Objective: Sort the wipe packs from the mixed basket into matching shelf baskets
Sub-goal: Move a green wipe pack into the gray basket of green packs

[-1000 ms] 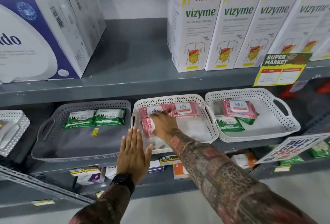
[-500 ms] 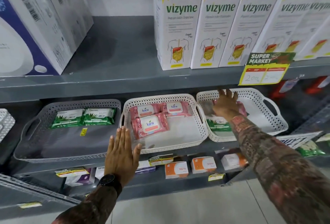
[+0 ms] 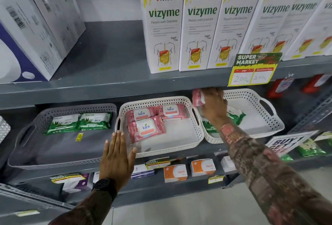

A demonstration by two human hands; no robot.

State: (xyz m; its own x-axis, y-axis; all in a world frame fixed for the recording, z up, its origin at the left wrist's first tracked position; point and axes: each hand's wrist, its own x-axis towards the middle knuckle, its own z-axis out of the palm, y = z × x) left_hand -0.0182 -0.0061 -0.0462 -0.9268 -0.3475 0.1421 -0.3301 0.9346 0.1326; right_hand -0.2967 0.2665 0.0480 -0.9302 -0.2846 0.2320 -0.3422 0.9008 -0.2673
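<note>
Three baskets sit side by side on the middle shelf. The grey basket (image 3: 23, 135) on the left holds two green wipe packs (image 3: 79, 122). The white middle basket (image 3: 195, 126) holds three pink Kara packs (image 3: 146, 127). The white mixed basket (image 3: 269, 117) on the right holds green packs (image 3: 236, 115), partly hidden by my arm. My right hand (image 3: 212, 106) is shut on a pink wipe pack (image 3: 197, 97), lifted above the mixed basket's left rim. My left hand (image 3: 116, 158) is flat and open against the shelf front, at the middle basket's left front corner.
Tall Vizyme boxes (image 3: 163, 27) and a large white-blue box (image 3: 32, 41) stand on the shelf above. A yellow price tag (image 3: 251, 74) hangs just over my right hand. Small orange boxes (image 3: 175, 172) lie on the shelf below. A "Buy 1" sign (image 3: 285, 144) sticks out at right.
My right hand left a pink pack in the middle basket, reached into the mixed basket, and now lifts another pink pack out toward the left. My left hand stayed in place.
</note>
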